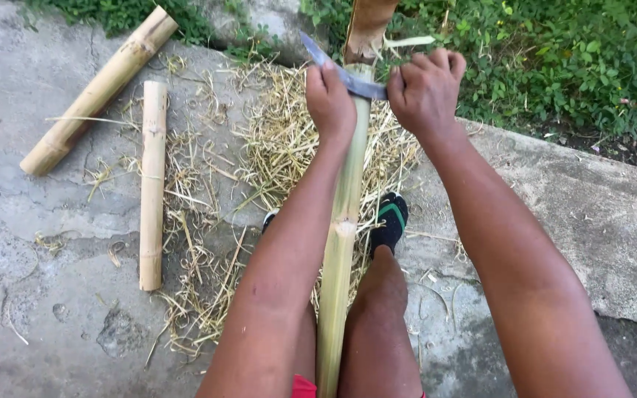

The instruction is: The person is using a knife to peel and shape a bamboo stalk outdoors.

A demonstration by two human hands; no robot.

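Observation:
A long green bamboo pole [342,221] runs from between my legs up to a brown post [366,29] at the top. A knife blade [348,77] lies across the pole near its far end. My left hand [329,99] grips the blade's left part, with the tip sticking out to the upper left. On the right end of the knife my right hand [425,92] is closed, hiding the handle. Both arms stretch forward over the pole.
Two cut bamboo pieces [97,92] [152,180] lie on the cracked concrete [53,295] at left. Straw-like shavings [274,147] are spread around the pole. My foot in a black sock [391,221] rests beside the pole. Green plants [554,59] border the slab's far edge.

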